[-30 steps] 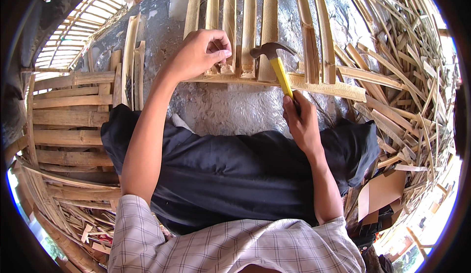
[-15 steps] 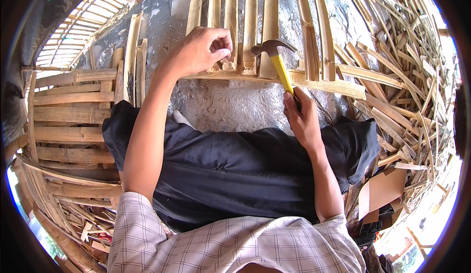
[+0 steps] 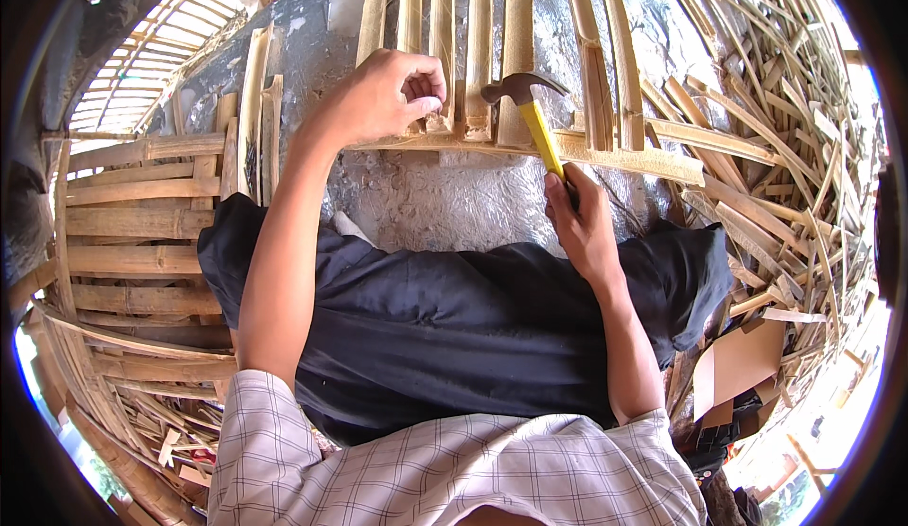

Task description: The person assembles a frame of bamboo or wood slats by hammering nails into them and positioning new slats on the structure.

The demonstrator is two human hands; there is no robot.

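My right hand [image 3: 584,219] grips a claw hammer [image 3: 540,131] by the lower part of its yellow handle. The dark hammer head is raised over the ends of upright bamboo slats [image 3: 480,48], just right of my left hand. My left hand [image 3: 392,96] is curled, thumb and fingers pinched together, above the near ends of the left slats; whatever the pinch holds is too small to make out. Beneath the slat ends runs a bamboo cross strip [image 3: 653,160], its right end jutting out past the last slat.
Under the slats lies a rounded grey, shiny surface [image 3: 454,206]. Split bamboo offcuts [image 3: 785,157] pile up along the right side. A woven bamboo panel [image 3: 142,258] stands on the left, and a torn cardboard piece [image 3: 742,365] lies at lower right. Dark cloth covers my lap.
The hammer and my right hand have shifted very slightly up and left. My left hand keeps its pinch in nearly the same place above the slat ends.
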